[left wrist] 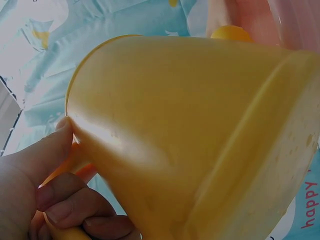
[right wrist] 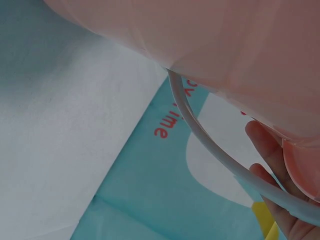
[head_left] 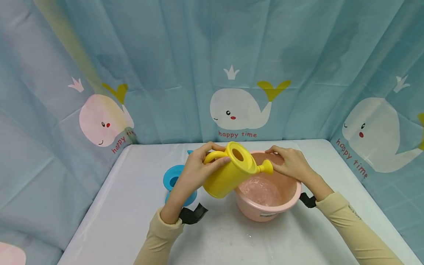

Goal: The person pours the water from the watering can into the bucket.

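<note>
My left hand (head_left: 195, 171) grips the handle of a yellow watering can (head_left: 223, 178), fingers curled round it and thumb against the can's upper edge. Tilted to the right, the can has its spout (head_left: 266, 167) over a pink bucket (head_left: 260, 212) that holds some clear water. My right hand (head_left: 293, 163) holds the bucket's far right rim. In the right wrist view, fingers (right wrist: 265, 145) curl at the bucket's edge, and a pale curved handle (right wrist: 215, 150) passes in front of them. The left wrist view is mostly filled by the can's body (left wrist: 175, 125).
A blue plastic thing with round parts (head_left: 170, 176) lies on the white table (head_left: 122, 217), partly hidden behind my left forearm. Water drops (head_left: 249, 235) dot the table in front of the bucket. A blue curtain with printed whales (head_left: 238, 108) hangs around the table's back and sides.
</note>
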The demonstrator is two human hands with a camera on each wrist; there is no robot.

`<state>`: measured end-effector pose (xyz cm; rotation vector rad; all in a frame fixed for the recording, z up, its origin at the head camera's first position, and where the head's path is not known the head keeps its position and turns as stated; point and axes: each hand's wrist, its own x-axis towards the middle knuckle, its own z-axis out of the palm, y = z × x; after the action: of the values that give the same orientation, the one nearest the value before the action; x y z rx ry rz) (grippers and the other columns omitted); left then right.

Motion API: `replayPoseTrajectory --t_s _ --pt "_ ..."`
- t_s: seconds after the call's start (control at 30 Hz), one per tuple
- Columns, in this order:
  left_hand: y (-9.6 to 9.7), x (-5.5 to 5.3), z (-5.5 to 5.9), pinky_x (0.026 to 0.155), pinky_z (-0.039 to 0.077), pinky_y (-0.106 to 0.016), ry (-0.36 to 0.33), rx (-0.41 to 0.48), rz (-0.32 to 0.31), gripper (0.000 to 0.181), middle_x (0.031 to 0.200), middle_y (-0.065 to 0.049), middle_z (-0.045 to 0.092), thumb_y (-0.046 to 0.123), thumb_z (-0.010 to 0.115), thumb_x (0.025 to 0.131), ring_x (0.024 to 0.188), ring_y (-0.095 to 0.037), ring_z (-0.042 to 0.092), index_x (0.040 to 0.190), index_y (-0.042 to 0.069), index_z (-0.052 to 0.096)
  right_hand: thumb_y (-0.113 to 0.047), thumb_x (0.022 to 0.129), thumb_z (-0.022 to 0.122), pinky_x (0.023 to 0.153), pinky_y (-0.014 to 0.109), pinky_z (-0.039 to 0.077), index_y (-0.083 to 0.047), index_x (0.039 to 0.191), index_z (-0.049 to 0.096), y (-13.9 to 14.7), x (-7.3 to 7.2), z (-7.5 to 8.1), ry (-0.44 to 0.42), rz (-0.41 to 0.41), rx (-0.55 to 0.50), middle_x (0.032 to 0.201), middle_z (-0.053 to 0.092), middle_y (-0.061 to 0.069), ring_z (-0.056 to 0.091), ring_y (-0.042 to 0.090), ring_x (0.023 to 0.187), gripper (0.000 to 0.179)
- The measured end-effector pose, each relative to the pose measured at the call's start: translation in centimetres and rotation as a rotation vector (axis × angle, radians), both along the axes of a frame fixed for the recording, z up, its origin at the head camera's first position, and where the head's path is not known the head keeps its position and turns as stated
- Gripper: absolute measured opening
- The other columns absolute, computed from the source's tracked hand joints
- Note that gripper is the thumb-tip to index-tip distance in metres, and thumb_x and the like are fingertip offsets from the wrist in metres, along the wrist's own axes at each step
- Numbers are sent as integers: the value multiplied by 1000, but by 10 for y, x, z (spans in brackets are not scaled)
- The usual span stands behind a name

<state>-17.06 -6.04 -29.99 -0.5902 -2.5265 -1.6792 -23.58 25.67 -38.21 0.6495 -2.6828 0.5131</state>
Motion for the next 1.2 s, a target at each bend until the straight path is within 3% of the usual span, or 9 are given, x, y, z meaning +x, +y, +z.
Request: replayPoseTrajectory --t_s 1.2 --pt "1 -1 0 62 47 -33 9 -11 7 28 90 4 62 42 67 82 73 -20 54 103 25 62 -47 78 69 59 28 43 -22 104 63 -1 1 2 -18 -8 12 91 69 -1 56 12 68 37"
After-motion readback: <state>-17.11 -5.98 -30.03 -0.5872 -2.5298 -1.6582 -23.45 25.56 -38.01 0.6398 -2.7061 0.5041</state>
